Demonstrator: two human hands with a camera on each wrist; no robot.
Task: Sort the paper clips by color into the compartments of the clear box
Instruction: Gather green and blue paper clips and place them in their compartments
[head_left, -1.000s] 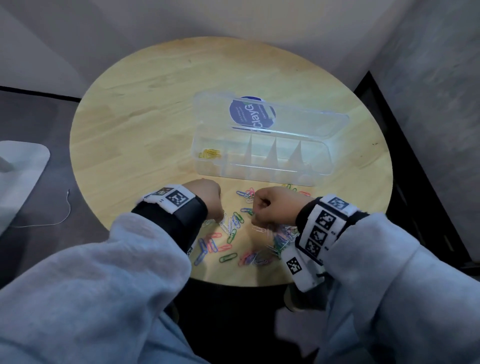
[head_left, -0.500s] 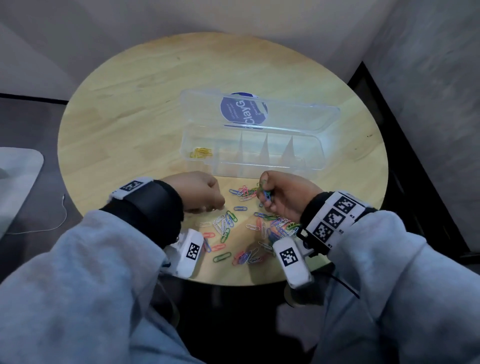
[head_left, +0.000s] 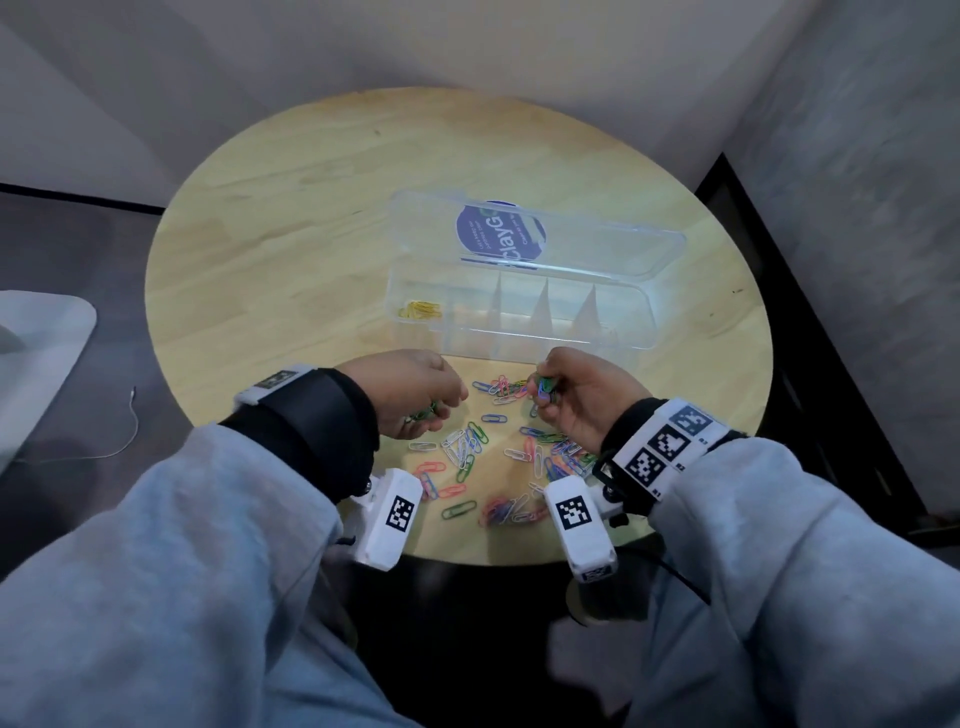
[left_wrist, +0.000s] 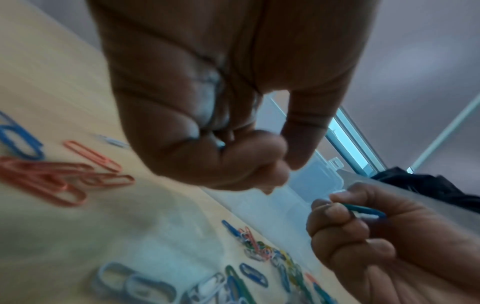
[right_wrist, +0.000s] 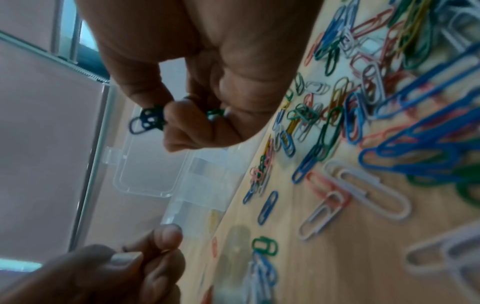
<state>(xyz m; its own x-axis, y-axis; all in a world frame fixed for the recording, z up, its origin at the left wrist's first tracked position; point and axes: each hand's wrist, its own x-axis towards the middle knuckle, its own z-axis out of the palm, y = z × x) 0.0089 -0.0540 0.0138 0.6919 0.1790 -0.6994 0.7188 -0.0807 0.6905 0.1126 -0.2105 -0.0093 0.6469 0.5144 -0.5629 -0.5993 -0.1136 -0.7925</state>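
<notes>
The clear box (head_left: 631, 332) lies open mid-table, its lid (head_left: 613, 244) folded back; yellow clips (head_left: 418, 310) sit in its leftmost compartment. Mixed-colour paper clips (head_left: 470, 447) are scattered in front of it. My left hand (head_left: 447, 402) is curled just above the table left of the pile, with green clips (head_left: 423, 414) showing in its palm. My right hand (head_left: 543, 389) is lifted near the box's front wall and pinches a small bunch of green and blue clips (right_wrist: 148, 120) between thumb and fingers. The same bunch (left_wrist: 363, 210) shows in the left wrist view.
The round wooden table (head_left: 291, 249) has its near edge right below the pile. A grey wall (head_left: 857, 156) rises on the right, and dark floor with a thin cable (head_left: 130, 431) and a white object (head_left: 36, 343) lies to the left.
Both hands lifted off the pile and turned. The right hand came up toward the box with clips pinched in it; the left hand rose slightly, still curled.
</notes>
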